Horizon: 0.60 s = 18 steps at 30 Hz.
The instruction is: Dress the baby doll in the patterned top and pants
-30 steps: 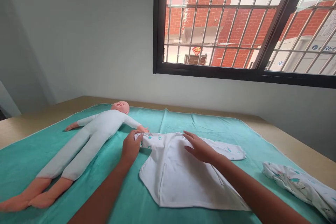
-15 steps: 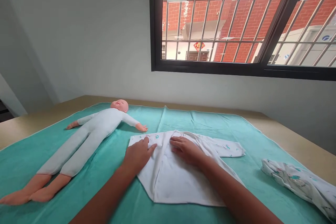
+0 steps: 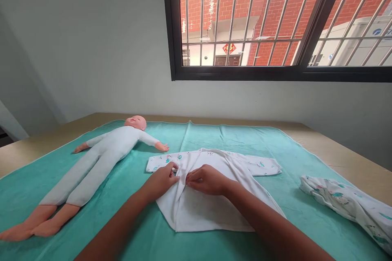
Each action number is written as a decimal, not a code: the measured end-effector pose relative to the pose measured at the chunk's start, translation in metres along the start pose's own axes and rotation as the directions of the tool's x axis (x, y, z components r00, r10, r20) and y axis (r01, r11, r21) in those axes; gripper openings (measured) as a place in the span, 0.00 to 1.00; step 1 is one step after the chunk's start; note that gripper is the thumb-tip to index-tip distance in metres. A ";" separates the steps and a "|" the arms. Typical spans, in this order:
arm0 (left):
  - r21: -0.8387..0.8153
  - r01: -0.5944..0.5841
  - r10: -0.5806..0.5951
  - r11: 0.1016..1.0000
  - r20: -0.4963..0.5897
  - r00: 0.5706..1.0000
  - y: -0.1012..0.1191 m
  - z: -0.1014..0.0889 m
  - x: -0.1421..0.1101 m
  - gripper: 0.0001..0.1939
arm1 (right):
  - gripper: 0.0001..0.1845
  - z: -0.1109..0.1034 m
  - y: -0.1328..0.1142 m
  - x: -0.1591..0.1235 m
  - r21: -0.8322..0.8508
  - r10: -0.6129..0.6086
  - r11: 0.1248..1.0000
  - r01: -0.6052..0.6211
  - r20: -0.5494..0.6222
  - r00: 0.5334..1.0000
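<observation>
1. While the white long-sleeved fabric shirt with printed sleeves [image 3: 211, 210] lies spread on the teal cloth [image 3: 245, 135], the right hand [image 3: 208, 179] pinches its front fold, fingers together.
2. The left hand [image 3: 161, 181] curls beside it on the shirt; whether its fingers clamp fabric, I cannot tell.
3. A white-bodied, pink-headed doll [image 3: 114, 147] lies left.

1. Some plain indoor room, home or classroom, can't tell which.
2. Doll [image 3: 118, 144] and baby shirt [image 3: 199, 214] on a green cloth [image 3: 239, 133] over a wood table [image 3: 45, 142].
3. Grey wall [image 3: 92, 49], barred window [image 3: 235, 74], red brick [image 3: 225, 6] right outside.
</observation>
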<state>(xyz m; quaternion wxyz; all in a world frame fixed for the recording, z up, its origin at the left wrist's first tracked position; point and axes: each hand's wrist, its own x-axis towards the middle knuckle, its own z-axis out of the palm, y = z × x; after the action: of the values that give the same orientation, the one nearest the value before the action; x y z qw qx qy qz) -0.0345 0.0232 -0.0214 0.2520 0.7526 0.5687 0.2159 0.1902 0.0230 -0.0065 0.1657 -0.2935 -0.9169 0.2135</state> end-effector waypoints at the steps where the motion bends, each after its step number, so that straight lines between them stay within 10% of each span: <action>1: -0.055 -0.026 0.024 0.998 -0.036 0.999 0.001 -0.003 0.000 0.13 | 0.14 -0.001 -0.001 0.000 -0.010 0.008 1.000 -0.008 -0.006 1.000; 5: -0.153 -0.045 0.015 0.987 -0.191 0.981 0.008 -0.011 -0.002 0.12 | 0.14 -0.008 -0.011 0.000 -0.040 0.049 0.998 -0.048 0.007 0.999; 10: 0.061 0.088 -0.084 0.994 -0.059 0.995 0.002 -0.010 -0.004 0.18 | 0.13 -0.018 -0.032 0.000 0.071 0.059 0.995 -0.074 0.190 0.980; 18: -0.526 0.116 -0.087 0.843 0.078 0.993 0.005 -0.020 -0.004 0.19 | 0.26 -0.040 -0.056 -0.004 0.145 0.019 0.983 -0.116 0.544 0.839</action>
<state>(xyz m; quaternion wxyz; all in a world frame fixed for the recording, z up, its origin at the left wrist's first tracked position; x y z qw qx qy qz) -0.0442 0.0211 -0.0028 0.4751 0.6281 0.5195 0.3313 0.1840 -0.0087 0.0542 -0.0824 -0.2383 -0.8935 0.3717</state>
